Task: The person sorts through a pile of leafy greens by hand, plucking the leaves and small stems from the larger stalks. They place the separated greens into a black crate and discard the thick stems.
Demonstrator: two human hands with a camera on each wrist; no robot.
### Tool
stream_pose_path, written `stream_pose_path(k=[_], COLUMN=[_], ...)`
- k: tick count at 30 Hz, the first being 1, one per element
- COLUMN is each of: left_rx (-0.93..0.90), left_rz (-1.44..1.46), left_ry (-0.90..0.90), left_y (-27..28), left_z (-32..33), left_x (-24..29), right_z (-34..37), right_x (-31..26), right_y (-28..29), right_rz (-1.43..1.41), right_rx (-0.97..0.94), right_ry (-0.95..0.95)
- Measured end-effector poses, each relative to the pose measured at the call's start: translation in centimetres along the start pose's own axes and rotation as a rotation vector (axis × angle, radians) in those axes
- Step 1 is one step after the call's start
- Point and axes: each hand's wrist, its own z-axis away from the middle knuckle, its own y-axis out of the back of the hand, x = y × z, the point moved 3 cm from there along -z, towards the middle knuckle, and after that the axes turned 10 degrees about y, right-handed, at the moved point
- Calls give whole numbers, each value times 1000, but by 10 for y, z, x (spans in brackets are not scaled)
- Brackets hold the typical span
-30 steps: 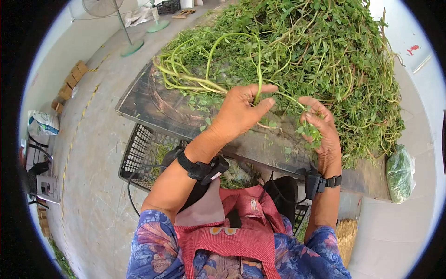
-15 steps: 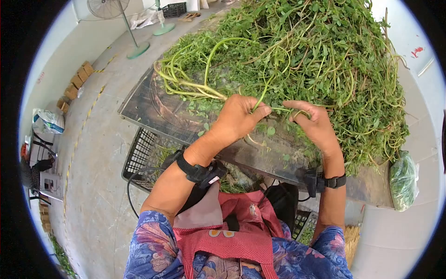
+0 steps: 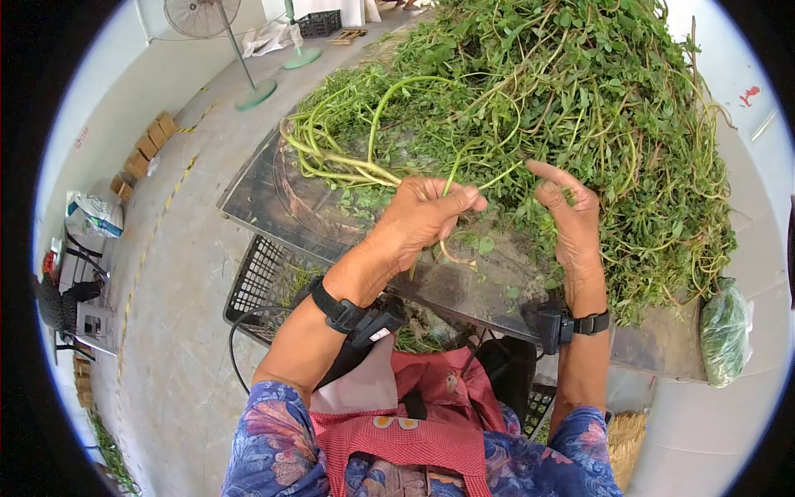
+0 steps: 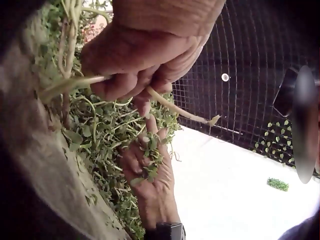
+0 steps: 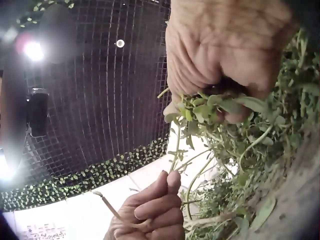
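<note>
My left hand (image 3: 432, 211) grips long pale green stems (image 3: 352, 161) over the near part of the table. A thin bare stem end (image 4: 182, 111) pokes out of its curled fingers in the left wrist view. From its thumb and forefinger a thin green stem (image 3: 501, 176) slants up toward the right hand. My right hand (image 3: 571, 203) is apart from the left, forefinger stretched out, other fingers curled. Small leafy sprigs (image 5: 215, 105) are held in it, seen best in the right wrist view. Behind both hands rises a big heap of leafy greens (image 3: 580, 99).
The dark table (image 3: 464, 286) carries scattered leaves. A filled clear bag of greens (image 3: 723, 335) leans by its right corner. Below the left edge stands a black plastic crate (image 3: 257, 277). A fan (image 3: 240, 54) and small cardboard boxes (image 3: 147, 145) stand on the floor at left.
The right hand came in close to the left hand at the stem, then drew back to the right. The left hand keeps its grip and has moved little. The view has shifted slightly.
</note>
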Motion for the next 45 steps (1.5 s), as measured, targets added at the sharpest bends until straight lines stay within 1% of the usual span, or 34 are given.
stream_pose_path(k=[2,4,8,10,11,12,13,14,16,18,20,21,22,23,25,26,27,28,29,30,32,33,34,36,37,38,40,41,43,44,45], left_rx=[-94,-114,-182,-177,-170,-170,-106,-42,-22,-2,-2,-3,-2,0,0,-2,-2,9,18,18,-52,-51,-78,-104,-97,-89,-99,-109,-112,-114,-113], left_rz=[25,40,80,44,9,9,-52,-111,-141,-171,-259,-258,-291,-324,-323,-324,-324,-224,-124,-123,34,32,62,92,75,57,51,45,36,27,28], left_ry=[84,109,159,148,134,135,71,6,-24,-53,-93,-92,-181,-270,-247,-228,-229,-138,-49,-52,13,13,38,65,75,85,91,97,83,69,69], left_y=[-2,-3,-7,-8,-8,-10,-12,-13,-13,-12,-12,-12,-14,-15,-16,-17,-17,-16,-15,-13,-10,-9,-9,-10,-10,-10,-11,-12,-11,-10,-11], left_z=[4,2,3,3,3,4,5,5,5,5,4,3,3,4,6,7,7,7,7,5,1,2,5,6,6,6,7,7,4,3,2], left_x=[1,-3,-5,-6,-6,-7,-6,-4,-5,-6,-8,-10,-9,-8,-7,-5,-3,-4,-5,-4,-8,-5,-2,-2,-2,-3,-3,-3,-6,-8,-10], right_z=[2,3,4,3,4,6,7,6,4,4,5,6,6,5,4,3,2,3,4,4,8,8,8,7,8,9,10,10,12,12,12], right_x=[1,4,4,3,2,0,-1,0,-4,-2,0,2,3,4,6,6,14,21,26,25,23,20,17,9,10,10,10,10,9,11,12], right_y=[-5,-6,-6,-7,-8,-9,-9,-9,-6,-6,-5,-6,-6,-9,-10,-6,4,10,12,12,4,4,2,-9,-12,-15,-21,-23,-28,-27,-25], right_rz=[-51,-171,-199,-150,-151,-142,-133,-133,62,108,154,299,444,444,206,206,-116,-437,-432,-431,-584,-506,-508,-287,-317,-317,-265,-266,-103,-103,25], right_rx=[29,15,2,-80,-79,-20,39,38,60,27,-5,-30,-57,-58,141,142,254,361,344,343,184,133,133,10,-27,-27,-19,-19,-97,-99,-137], right_ry=[20,-35,-70,-76,-76,-53,-29,-27,212,192,170,206,243,243,208,208,23,-165,-171,-168,-235,-266,-265,-166,-190,-191,-71,-71,-30,-31,37])
